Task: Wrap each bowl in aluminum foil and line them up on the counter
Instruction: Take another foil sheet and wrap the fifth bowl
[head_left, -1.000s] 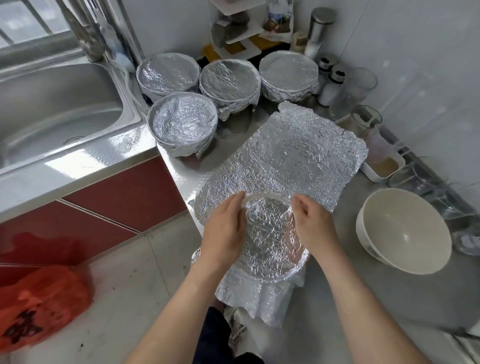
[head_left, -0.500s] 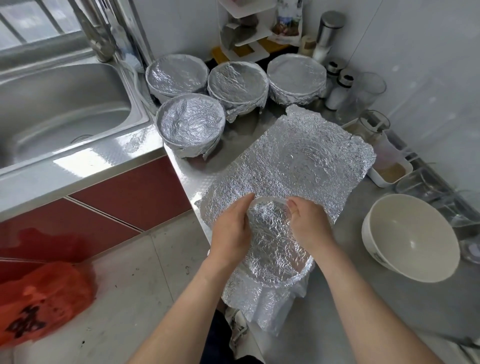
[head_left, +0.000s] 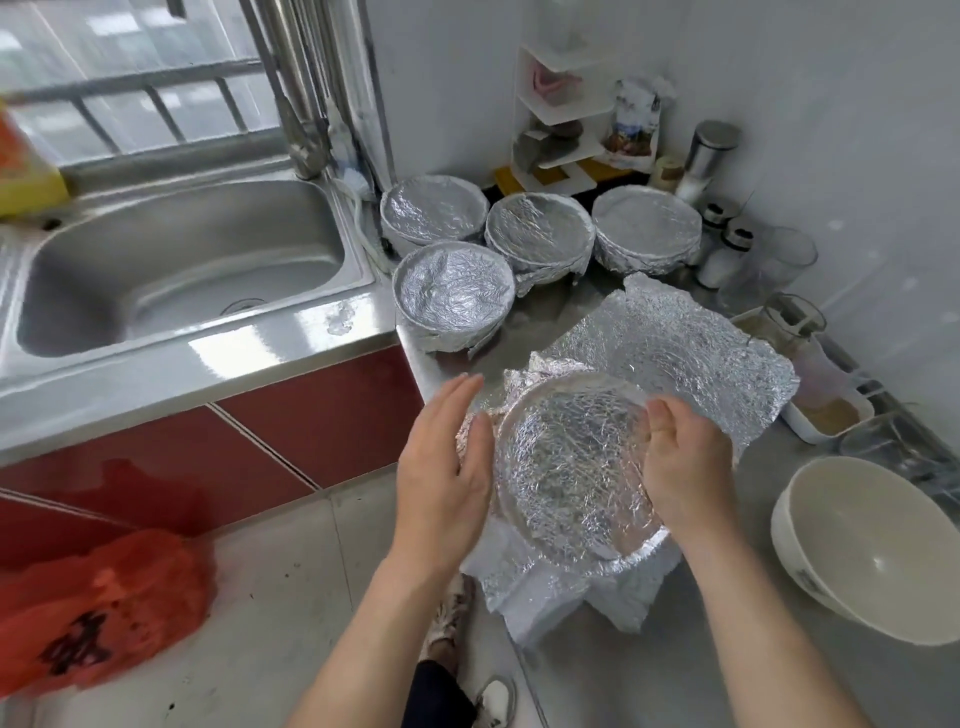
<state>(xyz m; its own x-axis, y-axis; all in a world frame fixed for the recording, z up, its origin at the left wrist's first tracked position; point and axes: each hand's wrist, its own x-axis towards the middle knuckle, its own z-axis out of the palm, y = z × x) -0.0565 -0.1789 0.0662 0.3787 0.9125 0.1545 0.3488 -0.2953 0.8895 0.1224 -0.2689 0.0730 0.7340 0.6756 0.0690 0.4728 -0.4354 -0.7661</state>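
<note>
Foil is covering a bowl (head_left: 576, 467) at the near edge of a steel counter (head_left: 727, 675), its mouth facing up toward the camera and loose flaps hanging below its rim. A person's left hand (head_left: 447, 467) is pressing flat against the bowl's left side, fingers straight and together. The right hand (head_left: 680, 467) is cupping the opposite side, fingers bending in over the rim.

Just behind the bowl a crumpled foil sheet (head_left: 701, 364) is lying on the counter, its long side running from near left to far right, its near corner lifting against the bowl. Four wrapped bowls (head_left: 454, 291) are standing mouth-up beyond it, three in a row at the wall and one in front, beside the sink (head_left: 182, 260). A white bowl (head_left: 872, 551), unwrapped, is sitting to the right, well apart from the hands. Glass jars (head_left: 789, 322) and a small tray (head_left: 826, 415) are crowding the sheet's far right edge. A red plastic bag (head_left: 88, 613) is lying on the floor at lower left.
</note>
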